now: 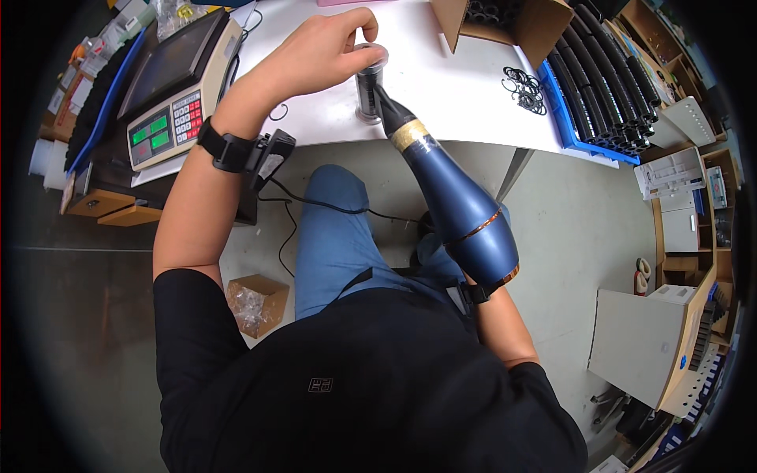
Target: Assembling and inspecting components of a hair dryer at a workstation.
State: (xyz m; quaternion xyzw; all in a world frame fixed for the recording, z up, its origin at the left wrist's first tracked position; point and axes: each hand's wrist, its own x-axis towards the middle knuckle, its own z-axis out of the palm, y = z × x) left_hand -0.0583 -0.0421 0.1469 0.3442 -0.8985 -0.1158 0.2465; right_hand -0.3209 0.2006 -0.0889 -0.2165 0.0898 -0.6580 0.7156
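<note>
While the left hand, half-curled, rests its thumb atop a clear tube at upper centre, a blue hair dryer mid-frame hides the right hand; I cannot tell either's grip.

1. The T-shirt is plain black and short-sleeved, its cloth smooth over the front.
2. A small rectangular emblem in thin pale lines sits on the shirt's front, left of centre.
3. Both the left sleeve and the right sleeve are black and end near the elbow.
4. The left hand is bare.
5. A wide black strap circles the left wrist and carries a boxy black device with a pale grey patch.
6. A thin black cable runs from near it; the join is unclear.
7. A black band, partly hidden, circles the right wrist.
8. The trousers are mid-blue.
</note>
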